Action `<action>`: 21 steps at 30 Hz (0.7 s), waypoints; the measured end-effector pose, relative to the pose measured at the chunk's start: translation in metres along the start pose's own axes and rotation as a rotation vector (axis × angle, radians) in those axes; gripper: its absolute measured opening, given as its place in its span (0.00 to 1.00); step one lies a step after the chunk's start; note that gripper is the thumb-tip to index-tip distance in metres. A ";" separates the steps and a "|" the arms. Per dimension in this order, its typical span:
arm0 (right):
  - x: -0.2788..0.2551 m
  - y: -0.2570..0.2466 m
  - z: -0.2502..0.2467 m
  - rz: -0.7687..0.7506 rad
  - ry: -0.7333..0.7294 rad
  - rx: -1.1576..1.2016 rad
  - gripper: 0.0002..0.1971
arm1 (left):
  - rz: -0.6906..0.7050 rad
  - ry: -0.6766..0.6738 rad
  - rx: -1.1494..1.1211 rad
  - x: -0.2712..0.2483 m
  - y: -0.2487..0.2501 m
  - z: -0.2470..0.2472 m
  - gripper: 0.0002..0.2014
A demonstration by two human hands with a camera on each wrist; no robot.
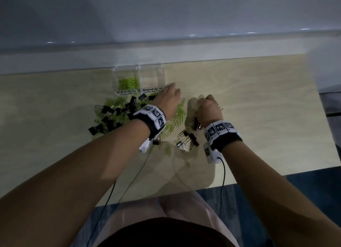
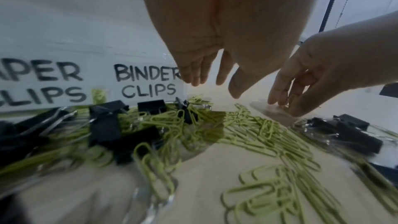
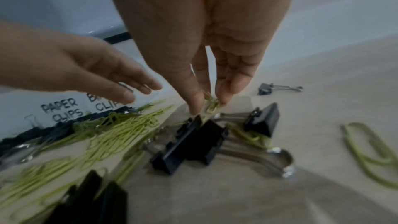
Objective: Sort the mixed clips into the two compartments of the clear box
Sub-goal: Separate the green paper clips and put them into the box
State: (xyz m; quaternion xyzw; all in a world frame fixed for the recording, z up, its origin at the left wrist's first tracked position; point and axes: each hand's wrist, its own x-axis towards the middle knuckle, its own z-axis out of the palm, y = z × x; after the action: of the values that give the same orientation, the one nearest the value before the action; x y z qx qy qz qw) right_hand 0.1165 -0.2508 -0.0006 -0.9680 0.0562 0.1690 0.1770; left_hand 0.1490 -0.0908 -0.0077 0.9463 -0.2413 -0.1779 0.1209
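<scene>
The clear box [image 1: 138, 67] stands at the table's far edge. Its left compartment, labelled PAPER CLIPS [image 1: 127, 92], holds green paper clips [image 1: 128, 83]. The BINDER CLIPS compartment [image 1: 151, 77] looks empty. In front of the box lies a mixed pile [image 1: 118, 115] of black binder clips and green paper clips. My left hand [image 1: 170, 89] hovers by the box's right front corner, fingers straight [image 2: 221, 74], holding nothing. To its right, my right hand [image 1: 204, 101] pinches a small bunch of green paper clips [image 3: 212, 104] just above a cluster of binder clips [image 3: 193, 142].
More binder clips [image 1: 188, 139] and loose paper clips [image 1: 180, 115] lie between my wrists. A lone binder clip [image 3: 277, 88] sits farther right. Black cables [image 1: 223, 174] trail from both wrist cameras over the table's near edge. Bare wood [image 1: 267, 108] extends to the right.
</scene>
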 end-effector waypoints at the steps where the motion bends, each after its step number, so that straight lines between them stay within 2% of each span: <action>1: -0.001 -0.005 0.000 -0.046 0.006 0.001 0.10 | -0.026 -0.042 0.021 0.004 0.002 -0.001 0.30; 4: -0.007 -0.016 0.007 -0.253 0.048 0.085 0.07 | -0.041 -0.110 0.065 0.005 0.003 0.000 0.32; 8: -0.009 -0.013 0.012 -0.382 -0.009 0.120 0.09 | 0.114 -0.050 0.006 -0.013 -0.006 0.011 0.27; 10: -0.004 -0.010 0.013 -0.384 -0.016 0.058 0.08 | 0.185 -0.077 -0.033 -0.026 -0.011 0.014 0.27; 12: 0.002 -0.009 0.014 -0.311 -0.095 -0.031 0.15 | 0.207 -0.117 -0.039 -0.037 -0.015 0.015 0.30; 14: 0.002 -0.013 0.015 -0.230 -0.195 -0.037 0.23 | 0.180 -0.113 -0.038 -0.042 -0.018 0.019 0.32; 16: -0.001 -0.021 0.018 -0.230 -0.238 -0.022 0.27 | 0.138 -0.083 -0.044 -0.045 -0.018 0.023 0.28; 18: -0.003 -0.028 0.021 -0.253 -0.267 -0.011 0.27 | 0.082 -0.055 -0.068 -0.046 -0.016 0.025 0.21; 21: -0.006 -0.033 0.026 -0.264 -0.271 0.041 0.18 | -0.008 -0.027 -0.134 -0.048 -0.014 0.024 0.12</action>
State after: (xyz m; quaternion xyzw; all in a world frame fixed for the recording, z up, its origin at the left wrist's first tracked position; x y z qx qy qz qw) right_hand 0.1083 -0.2110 -0.0105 -0.9315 -0.0923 0.2720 0.2231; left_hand 0.1058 -0.0585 -0.0208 0.9345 -0.2264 -0.2071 0.1801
